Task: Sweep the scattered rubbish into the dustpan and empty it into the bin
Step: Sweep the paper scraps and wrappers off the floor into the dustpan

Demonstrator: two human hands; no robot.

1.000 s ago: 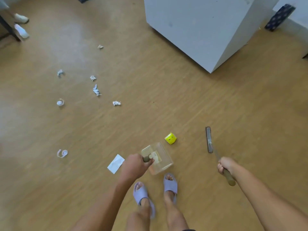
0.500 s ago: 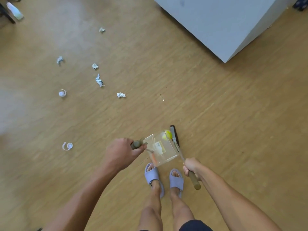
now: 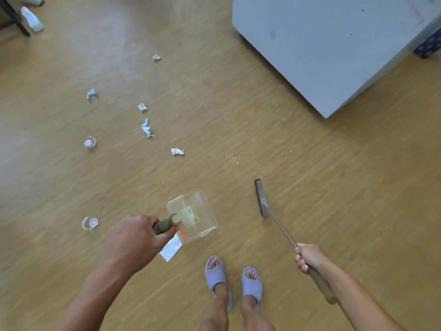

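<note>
The small yellow block that lay on the floor a second ago is no longer loose; half a second ago the brush pressed it at the pan's mouth, and now a yellowish shape shows through the clear plastic dustpan (image 3: 193,215), so it seems to be inside. The long-handled brush with the dark narrow head (image 3: 260,197) has swung back out to the right and stands well apart from the pan. That piece looks collected, but most of the job remains: crumpled white paper scraps (image 3: 177,151) and curled white tape rings (image 3: 90,222) lie scattered across the wooden floor (image 3: 310,187) to the left and ahead, and a flat white sheet (image 3: 170,249) lies partly under the pan's rear edge. No bin is in view.

The left hand (image 3: 133,240) is wrapped around the pan's olive handle, forearm reaching forward and the pan's mouth facing away to the right. The right hand (image 3: 307,258) is fisted around the brush shaft where it meets the olive grip, arm out to the side, the shaft slanting down to the floor ahead of the lilac slippers (image 3: 216,273).
</note>
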